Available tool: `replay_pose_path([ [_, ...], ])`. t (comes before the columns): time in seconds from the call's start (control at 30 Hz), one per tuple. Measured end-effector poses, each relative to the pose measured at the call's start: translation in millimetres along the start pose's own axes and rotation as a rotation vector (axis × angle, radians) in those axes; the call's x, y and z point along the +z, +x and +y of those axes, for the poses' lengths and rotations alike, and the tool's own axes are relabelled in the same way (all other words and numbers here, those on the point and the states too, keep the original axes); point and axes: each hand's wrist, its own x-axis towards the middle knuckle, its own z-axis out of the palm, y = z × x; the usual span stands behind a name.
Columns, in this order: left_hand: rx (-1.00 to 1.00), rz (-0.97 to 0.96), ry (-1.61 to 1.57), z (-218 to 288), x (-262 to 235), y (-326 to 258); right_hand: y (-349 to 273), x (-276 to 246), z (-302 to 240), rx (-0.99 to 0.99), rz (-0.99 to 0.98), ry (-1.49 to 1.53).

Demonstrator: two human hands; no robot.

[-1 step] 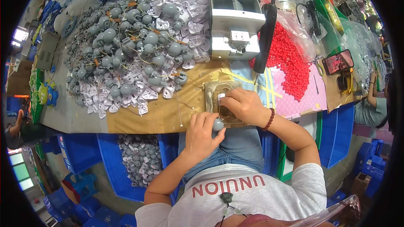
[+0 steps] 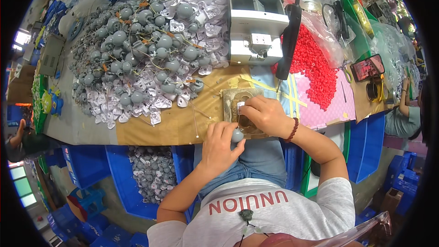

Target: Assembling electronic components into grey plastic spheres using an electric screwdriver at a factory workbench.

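At the table's front edge, my left hand (image 2: 216,148) closes its fingers on a grey ball-shaped part (image 2: 237,135). The ball shows between thumb and fingertips. Just beyond it lies a worn, stained block-like fixture (image 2: 229,98) with a hollowed middle. My right hand (image 2: 261,115) bends over this fixture with thumb and fingers pinched together. By its fingertips shows a small white piece (image 2: 240,104). Whether the right fingers grip that piece or something under them is hidden.
A big heap of grey ball parts (image 2: 164,42) with wires mixes with white plastic pieces (image 2: 215,0) at left. Beyond my hands stand a silver-white machine (image 2: 256,20) and a black electric screwdriver (image 2: 289,41). Right are red small parts (image 2: 315,59) and a phone (image 2: 367,67). Blue bins (image 2: 119,174) sit below.
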Motion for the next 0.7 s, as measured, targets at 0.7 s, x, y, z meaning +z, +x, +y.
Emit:
replay_pose_path([
  [0.7, 0.176, 0.061, 0.37, -12, 28, 25, -42, -45, 29, 0.36, 0.05, 0.498],
])
